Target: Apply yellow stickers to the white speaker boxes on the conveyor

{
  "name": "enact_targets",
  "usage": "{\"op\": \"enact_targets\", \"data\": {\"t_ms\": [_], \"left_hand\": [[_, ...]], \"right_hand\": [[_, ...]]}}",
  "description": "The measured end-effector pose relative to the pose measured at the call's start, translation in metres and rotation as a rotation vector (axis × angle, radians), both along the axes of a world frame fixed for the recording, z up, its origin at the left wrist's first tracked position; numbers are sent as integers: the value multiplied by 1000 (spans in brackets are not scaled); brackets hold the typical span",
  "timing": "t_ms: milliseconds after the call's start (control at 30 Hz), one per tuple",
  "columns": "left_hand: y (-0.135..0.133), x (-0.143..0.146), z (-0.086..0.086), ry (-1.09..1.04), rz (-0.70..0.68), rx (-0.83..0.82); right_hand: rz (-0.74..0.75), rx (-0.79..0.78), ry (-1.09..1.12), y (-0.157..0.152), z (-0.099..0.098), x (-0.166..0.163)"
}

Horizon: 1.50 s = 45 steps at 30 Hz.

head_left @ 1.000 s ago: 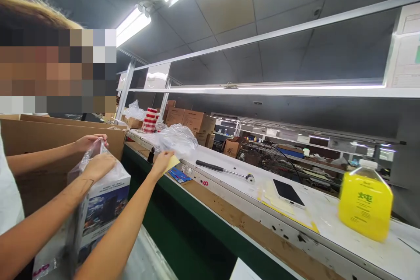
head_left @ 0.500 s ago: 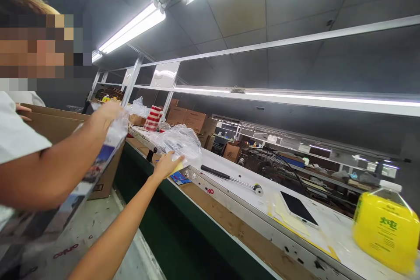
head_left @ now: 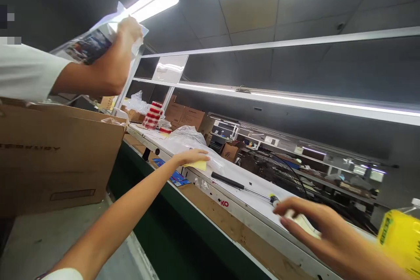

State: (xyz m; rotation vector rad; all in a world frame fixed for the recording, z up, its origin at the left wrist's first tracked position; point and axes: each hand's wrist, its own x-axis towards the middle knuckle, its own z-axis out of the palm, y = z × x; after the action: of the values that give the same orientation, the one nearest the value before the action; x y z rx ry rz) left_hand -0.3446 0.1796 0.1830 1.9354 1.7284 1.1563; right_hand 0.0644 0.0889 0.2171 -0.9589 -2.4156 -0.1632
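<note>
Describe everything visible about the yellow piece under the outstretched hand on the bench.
The yellow piece is a small flat pad or sheet, pale yellow, soft-looking like sponge or paper; which one cannot be told. It lies on the white bench top beside a crumpled clear plastic bag. The left hand rests flat on top of it, fingers stretched out, covering its upper part, so only its lower edge and right corner show. A black-handled tool lies just to its right, apart from it.

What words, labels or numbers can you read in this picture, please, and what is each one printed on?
"KO", in red, on the bench's front rail.
Green print on the yellow jug: cut off, unreadable.
Faint lettering on the cardboard box: too blurred to read.
Print on the bagged box held overhead by a co-worker: too small to read.
</note>
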Motion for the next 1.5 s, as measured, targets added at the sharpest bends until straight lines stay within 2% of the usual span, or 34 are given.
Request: {"op": "enact_targets", "data": {"t_ms": [133, 233, 333, 433, 633, 733, 933, 1067, 1167, 1267, 1400, 1500], "left_hand": [[-24, -21, -27, -142, -58, 44], [-46, -24, -51, -221, -36, 143], [-65, -19, -73, -252, -8, 212], [-78, -18, -86, -238, 13, 227], [-82, -29, -92, -235, 29, 231], [-77, -25, -101, -276, 18, 209], [-72, -5, -132, -343, -14, 111], [-74, -4, -142, -337, 3, 94], [-80, -7, -137, -315, 27, 118], [-85, -7, -124, -281, 48, 161], [-86, -3, -102, -229, 79, 255], [-81, 0, -87, -207, 134, 345]], "right_hand": [[50, -97, -159, 52, 23, -102], [41, -91, -187, 101, 21, -167], [25, -84, -220, 135, 9, -207], [-17, -59, -243, 152, 4, -226], [11, -77, -353, 155, 2, -230], [-67, -20, -338, 154, -2, -228], [-208, 45, -240, 159, 24, -226], [-241, 79, -166, 163, 36, -225], [-215, 70, -129, 165, 39, -219], [-218, 105, -37, 163, 42, -208], [-256, 190, 158, 159, 48, -190], [-274, 263, 343, 153, 62, -173]]}}
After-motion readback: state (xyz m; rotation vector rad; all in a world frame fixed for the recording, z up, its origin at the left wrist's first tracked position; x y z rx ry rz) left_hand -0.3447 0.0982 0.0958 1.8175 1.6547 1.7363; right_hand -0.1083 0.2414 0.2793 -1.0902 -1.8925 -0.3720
